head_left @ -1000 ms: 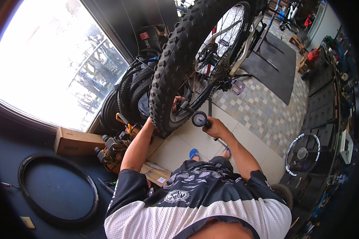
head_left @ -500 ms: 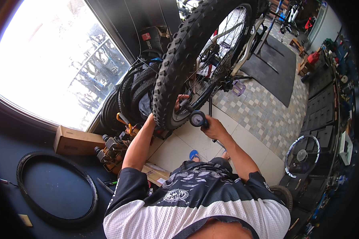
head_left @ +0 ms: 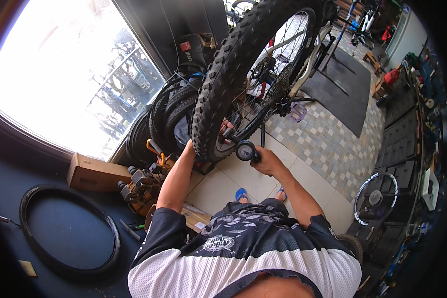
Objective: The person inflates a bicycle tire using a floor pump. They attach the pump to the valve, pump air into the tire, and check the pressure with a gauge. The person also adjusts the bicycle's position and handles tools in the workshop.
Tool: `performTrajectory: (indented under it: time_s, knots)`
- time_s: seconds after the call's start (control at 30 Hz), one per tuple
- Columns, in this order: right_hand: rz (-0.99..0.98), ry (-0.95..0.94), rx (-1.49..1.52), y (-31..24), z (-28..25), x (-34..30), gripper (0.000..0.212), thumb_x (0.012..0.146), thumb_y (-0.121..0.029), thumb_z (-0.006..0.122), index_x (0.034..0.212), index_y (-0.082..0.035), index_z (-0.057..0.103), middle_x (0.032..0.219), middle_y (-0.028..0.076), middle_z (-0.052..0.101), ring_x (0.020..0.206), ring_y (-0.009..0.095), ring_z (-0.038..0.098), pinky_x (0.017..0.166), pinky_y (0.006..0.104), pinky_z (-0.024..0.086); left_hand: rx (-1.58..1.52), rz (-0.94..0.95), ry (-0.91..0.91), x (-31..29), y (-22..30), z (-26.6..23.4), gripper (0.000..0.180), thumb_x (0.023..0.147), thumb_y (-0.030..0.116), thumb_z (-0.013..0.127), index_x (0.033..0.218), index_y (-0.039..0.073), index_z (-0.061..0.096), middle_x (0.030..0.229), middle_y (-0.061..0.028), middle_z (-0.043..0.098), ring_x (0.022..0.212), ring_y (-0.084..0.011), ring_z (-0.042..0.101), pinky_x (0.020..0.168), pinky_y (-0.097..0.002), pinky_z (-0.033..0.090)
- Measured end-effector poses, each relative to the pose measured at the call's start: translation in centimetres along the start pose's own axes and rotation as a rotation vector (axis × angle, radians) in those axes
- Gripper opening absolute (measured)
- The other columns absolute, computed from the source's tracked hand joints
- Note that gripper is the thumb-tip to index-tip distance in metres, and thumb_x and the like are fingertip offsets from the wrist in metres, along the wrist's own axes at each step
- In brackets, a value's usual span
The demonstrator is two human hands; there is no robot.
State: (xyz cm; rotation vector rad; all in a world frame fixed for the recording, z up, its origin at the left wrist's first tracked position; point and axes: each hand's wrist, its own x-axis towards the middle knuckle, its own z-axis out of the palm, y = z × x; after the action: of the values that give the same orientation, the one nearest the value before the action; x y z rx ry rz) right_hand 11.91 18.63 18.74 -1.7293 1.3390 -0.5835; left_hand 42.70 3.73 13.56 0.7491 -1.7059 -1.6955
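Observation:
A bicycle wheel with a knobbly black tyre point(head_left: 211, 94) hangs before me at chest height. Behind its rim is my left hand point(head_left: 225, 127), mostly hidden; a few bent fingers show between the spokes, close to the rim. My right hand point(head_left: 267, 162) is closed around the black handle of a hand pump with a round dial gauge point(head_left: 245, 150). From the gauge, the pump's short head point(head_left: 228, 134) reaches in among the spokes beside my left fingers. Whether it sits on the valve I cannot tell.
Several spare tyres point(head_left: 159, 116) are piled behind the wheel, below a bright window. A cardboard box point(head_left: 97, 173) and another tyre point(head_left: 69, 231) are at left. Black drawers point(head_left: 400, 134) line the right side, with a bare wheel rim point(head_left: 376, 198) against them. A dark mat point(head_left: 340, 89) covers tiles.
The pump's head has shifted down toward the rim, and the gauge has turned slightly with my right hand. My left fingers have drawn in closer beside the pump's head.

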Motion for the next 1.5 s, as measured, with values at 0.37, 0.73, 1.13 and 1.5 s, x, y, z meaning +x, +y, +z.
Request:
performTrajectory:
  time_s: [0.37,0.73,1.13,1.5]
  knots:
    - [0.179,-0.181,0.307,1.3,-2.6,-2.6,0.048,0.091,-0.028,0.075,0.132,-0.008,0.06,0.098,0.019,0.073,0.087,0.036,0.07,0.08,0.0434,0.055,-0.18,-0.377,0.243,1.4,11.3,7.8,0.045,0.106,0.051,0.067,0.096,0.008,0.071,0.079,0.0021,0.062,0.06,-0.0103,0.054,0.053,-0.0286,0.051]
    - [0.092,0.077,-0.141,0.7,-1.3,-1.8,0.043,0.088,-0.023,0.076,0.125,-0.008,0.06,0.108,0.025,0.074,0.106,0.049,0.069,0.088,0.0551,0.055,-0.042,-0.385,0.472,1.1,12.1,9.3,0.043,0.103,0.047,0.074,0.09,0.006,0.072,0.069,0.0052,0.055,0.058,-0.0074,0.052,0.05,-0.0286,0.05]
    - [0.133,0.049,-0.209,-1.9,-1.5,-2.3,0.036,0.089,-0.017,0.072,0.119,-0.007,0.057,0.111,0.026,0.073,0.107,0.05,0.069,0.089,0.0578,0.055,-0.246,-0.119,0.443,0.1,8.5,5.9,0.044,0.106,0.047,0.069,0.107,0.003,0.072,0.09,-0.0012,0.067,0.074,-0.0097,0.063,0.068,-0.0321,0.06]
    - [0.159,0.069,-0.338,-2.4,-1.5,-2.8,0.042,0.09,-0.016,0.071,0.125,-0.003,0.052,0.12,0.026,0.071,0.106,0.052,0.07,0.092,0.06,0.057,0.68,0.354,0.702,-7.5,18.9,11.1,0.087,0.076,0.068,0.086,0.117,-0.003,0.056,0.111,-0.0135,0.056,0.104,-0.0308,0.06,0.092,-0.0436,0.051]
